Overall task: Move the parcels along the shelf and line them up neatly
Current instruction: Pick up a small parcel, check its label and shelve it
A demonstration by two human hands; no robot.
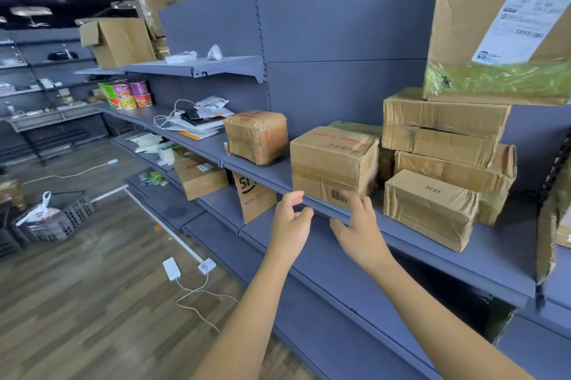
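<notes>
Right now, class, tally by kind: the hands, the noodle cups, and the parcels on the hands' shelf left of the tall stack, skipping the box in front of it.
Hands: 2, left hand, right hand
Noodle cups: 6
Parcels left of the tall stack: 3, rounded parcel, barcode box, green-taped box behind it
Total: 11

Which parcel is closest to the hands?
The barcode-labelled carton, at the shelf edge just beyond the left hand and right hand; others sit farther aside.
</notes>
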